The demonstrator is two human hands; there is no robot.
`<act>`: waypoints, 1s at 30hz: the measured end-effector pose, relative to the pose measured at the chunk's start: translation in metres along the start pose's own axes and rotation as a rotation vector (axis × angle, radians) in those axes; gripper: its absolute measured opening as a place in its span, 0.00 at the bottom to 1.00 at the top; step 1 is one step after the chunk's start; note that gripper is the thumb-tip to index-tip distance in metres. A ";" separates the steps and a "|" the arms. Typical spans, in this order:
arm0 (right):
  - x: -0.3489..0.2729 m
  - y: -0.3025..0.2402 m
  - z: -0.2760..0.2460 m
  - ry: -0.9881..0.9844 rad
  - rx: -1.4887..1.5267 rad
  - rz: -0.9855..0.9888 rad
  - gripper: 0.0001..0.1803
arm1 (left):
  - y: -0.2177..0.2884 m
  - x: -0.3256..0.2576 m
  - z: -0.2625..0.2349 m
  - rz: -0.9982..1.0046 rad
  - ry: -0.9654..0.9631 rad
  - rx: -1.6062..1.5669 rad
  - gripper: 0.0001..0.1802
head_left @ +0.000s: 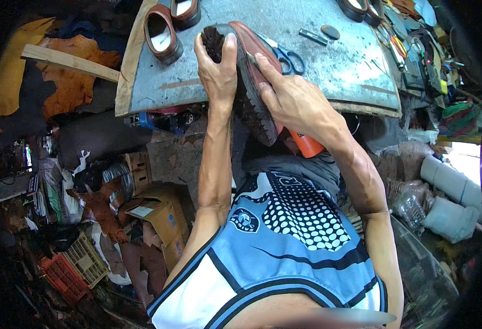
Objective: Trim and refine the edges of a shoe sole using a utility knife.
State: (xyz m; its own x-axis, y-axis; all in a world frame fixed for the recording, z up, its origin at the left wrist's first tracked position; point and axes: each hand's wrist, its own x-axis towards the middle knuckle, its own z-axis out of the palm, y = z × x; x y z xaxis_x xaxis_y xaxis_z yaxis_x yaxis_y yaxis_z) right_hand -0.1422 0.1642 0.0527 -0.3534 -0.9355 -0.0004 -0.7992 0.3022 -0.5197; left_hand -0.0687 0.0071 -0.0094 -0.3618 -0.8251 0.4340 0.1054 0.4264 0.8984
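Observation:
A brown leather shoe (250,41) with a dark, ridged sole (250,101) is held up at the table's near edge, its sole turned toward the left. My left hand (219,74) is closed at its far end, thumb and fingers around a dark, rough-textured piece (212,44). Whether that piece is the heel or something separate, I cannot tell. On the other side, my right hand (296,98) grips the shoe's edge with bent fingers. A small pale bit shows by its fingertips, too small to name. Just beyond lie scissors (290,62) with dark blue handles.
Other brown shoes (161,35) stand at the back of the blue-grey worktable (197,93). A dark flat tool (313,37) and an oval piece (330,32) lie there. Below the right hand is an orange object (305,145). At left are a wooden beam (68,62), leather pieces and a carton (161,216).

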 end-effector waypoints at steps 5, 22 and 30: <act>0.016 -0.017 -0.033 -0.149 0.017 0.121 0.31 | -0.002 0.000 -0.002 -0.089 0.005 0.002 0.38; -0.032 0.019 -0.018 0.037 0.673 0.089 0.29 | -0.072 0.057 -0.001 -0.296 -0.020 0.311 0.49; -0.034 0.017 -0.017 0.110 0.701 0.012 0.29 | 0.067 -0.022 0.002 -0.232 -0.331 -0.375 0.17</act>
State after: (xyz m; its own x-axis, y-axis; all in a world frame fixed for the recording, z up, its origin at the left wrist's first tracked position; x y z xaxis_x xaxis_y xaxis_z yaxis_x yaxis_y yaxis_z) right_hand -0.1518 0.2042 0.0585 -0.4373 -0.8975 0.0575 -0.3070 0.0888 -0.9476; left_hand -0.0560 0.0546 0.0415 -0.6803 -0.6953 0.2318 0.2892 0.0359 0.9566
